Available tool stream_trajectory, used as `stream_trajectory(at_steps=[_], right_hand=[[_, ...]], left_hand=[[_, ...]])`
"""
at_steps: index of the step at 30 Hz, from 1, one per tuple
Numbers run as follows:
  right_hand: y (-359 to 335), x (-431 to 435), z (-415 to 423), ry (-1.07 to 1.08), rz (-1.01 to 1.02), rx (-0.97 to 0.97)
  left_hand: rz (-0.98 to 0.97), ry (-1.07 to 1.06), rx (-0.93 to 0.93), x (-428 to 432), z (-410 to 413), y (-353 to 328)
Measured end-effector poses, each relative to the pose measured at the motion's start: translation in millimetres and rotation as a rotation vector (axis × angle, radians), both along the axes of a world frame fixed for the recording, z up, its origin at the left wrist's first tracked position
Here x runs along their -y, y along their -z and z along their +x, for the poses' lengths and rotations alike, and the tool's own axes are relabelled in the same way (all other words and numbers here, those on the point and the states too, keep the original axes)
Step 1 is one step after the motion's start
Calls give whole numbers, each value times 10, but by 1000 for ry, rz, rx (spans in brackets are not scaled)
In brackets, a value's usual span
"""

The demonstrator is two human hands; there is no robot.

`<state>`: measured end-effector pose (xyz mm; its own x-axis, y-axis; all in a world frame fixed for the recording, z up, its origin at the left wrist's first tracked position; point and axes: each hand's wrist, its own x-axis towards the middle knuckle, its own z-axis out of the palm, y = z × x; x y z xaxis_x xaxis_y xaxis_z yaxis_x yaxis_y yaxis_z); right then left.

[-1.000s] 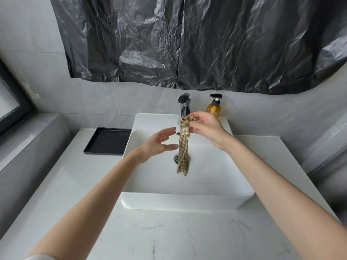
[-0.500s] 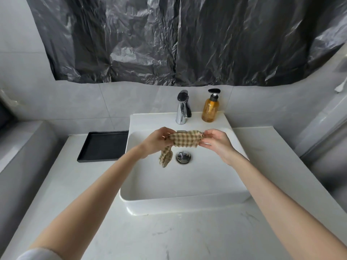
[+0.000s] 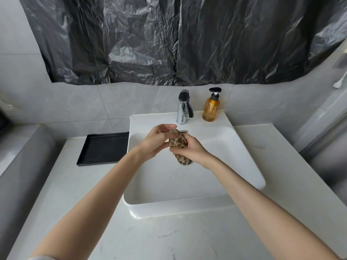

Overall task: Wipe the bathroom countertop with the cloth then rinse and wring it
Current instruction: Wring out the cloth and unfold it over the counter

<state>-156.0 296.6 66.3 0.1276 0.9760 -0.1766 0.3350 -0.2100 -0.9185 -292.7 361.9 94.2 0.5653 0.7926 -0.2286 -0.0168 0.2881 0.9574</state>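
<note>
A brown checked cloth (image 3: 178, 141) is bunched into a tight roll over the white basin (image 3: 244, 166), above the drain. My left hand (image 3: 155, 142) grips its upper end, fingers curled round it. My right hand (image 3: 191, 150) wraps round the lower part from the right; a short end of the cloth sticks out below it. The two hands touch each other. The white marbled countertop (image 3: 169, 239) lies around the basin. No water runs from the chrome tap (image 3: 184, 107) behind the hands.
An amber soap bottle (image 3: 211, 107) with a black pump stands right of the tap on the basin's back ledge. A black tray (image 3: 103, 149) sits on the counter left of the basin. Black plastic sheeting (image 3: 169, 40) covers the wall above. A grey ledge runs along the left.
The cloth hung long from my right hand, then was stretched between both hands. Now both hands have come together and the cloth is bunched up between them.
</note>
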Motion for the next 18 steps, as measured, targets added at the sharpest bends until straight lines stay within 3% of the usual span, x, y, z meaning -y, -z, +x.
stream_trajectory(at_steps=[3, 8, 12, 14, 18], right_hand=[[0, -24, -37, -14, -36, -122], [-59, -100, 46, -54, -189, -228], [-107, -122, 90, -160, -275, -252], [-110, -139, 90, -210, -271, -88], [12, -187, 83, -234, -57, 535]], left_hand=[[72, -28, -24, -5, -28, 48], [520, 75, -368, -51, -138, 185], [610, 134, -434, -149, -170, 236], [578, 102, -478, -183, -148, 252], [264, 19, -520, -182, -75, 296]])
